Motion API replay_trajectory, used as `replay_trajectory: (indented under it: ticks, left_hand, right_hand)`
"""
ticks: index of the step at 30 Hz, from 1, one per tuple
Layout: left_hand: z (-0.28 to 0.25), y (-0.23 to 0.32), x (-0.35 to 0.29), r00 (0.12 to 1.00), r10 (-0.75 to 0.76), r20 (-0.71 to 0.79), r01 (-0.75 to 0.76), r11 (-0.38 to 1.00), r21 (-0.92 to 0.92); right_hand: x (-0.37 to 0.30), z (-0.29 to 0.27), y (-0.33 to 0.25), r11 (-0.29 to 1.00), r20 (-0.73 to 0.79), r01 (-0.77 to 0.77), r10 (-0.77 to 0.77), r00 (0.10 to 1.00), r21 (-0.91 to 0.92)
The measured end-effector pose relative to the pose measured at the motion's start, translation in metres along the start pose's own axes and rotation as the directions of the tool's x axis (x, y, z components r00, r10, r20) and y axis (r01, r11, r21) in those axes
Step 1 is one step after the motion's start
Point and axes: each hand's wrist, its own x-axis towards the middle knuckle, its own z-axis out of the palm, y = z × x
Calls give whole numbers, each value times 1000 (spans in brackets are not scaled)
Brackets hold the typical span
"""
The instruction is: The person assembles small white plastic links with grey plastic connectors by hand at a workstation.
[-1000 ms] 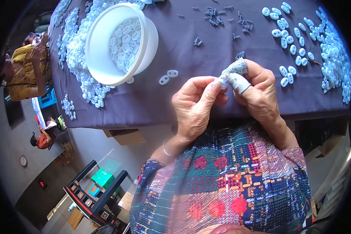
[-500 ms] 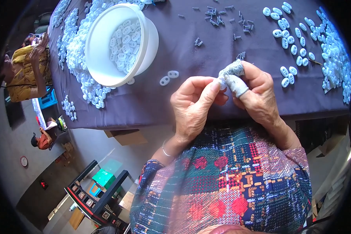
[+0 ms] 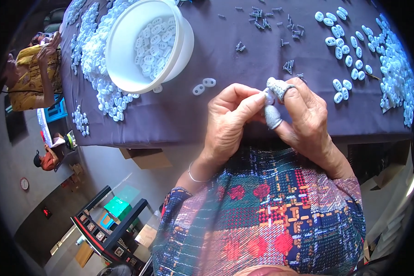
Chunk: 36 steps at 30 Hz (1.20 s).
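Observation:
My left hand (image 3: 230,115) pinches a small white oval plastic piece (image 3: 269,96) between thumb and fingertips. Grey cloth covers (image 3: 273,117) wrap the thumb and index finger of my right hand (image 3: 308,112), which closes on the same piece from the other side. My fingers hide most of it. Two loose white oval pieces with paired holes (image 3: 204,86) lie on the dark cloth just left of my hands. Small dark coil springs (image 3: 288,66) rest in a little cluster beyond my right fingers.
A white plastic tub (image 3: 184,50) holding many oval pieces stands at the left, beside a large heap of white pieces (image 3: 94,64). More springs (image 3: 262,20) lie farther back. Another pile (image 3: 398,69) covers the right side. A person in yellow (image 3: 32,80) is at far left.
My right index finger and thumb have spread slightly around the piece, so more of it shows. The view has shifted a little, and my hands remain together.

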Motion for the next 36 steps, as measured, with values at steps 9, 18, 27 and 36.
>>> replay_trajectory:
  ticks: [9,18,27,36]
  left_hand:
    - [2,-3,-5,994,90,-55,-71,957,281]
    - [4,-4,-9,977,204,-59,-151,864,479]
    - [2,-2,-10,981,180,-67,-127,870,476]
    - [-2,-2,-6,989,146,-13,-125,884,450]
  right_hand:
    - [2,-5,0,998,98,-52,48,994,39]
    - [5,-9,-2,997,228,-42,54,972,-57]
    - [6,-7,2,997,326,-75,74,942,-12]
    - [2,1,10,1000,241,1,-6,970,18]
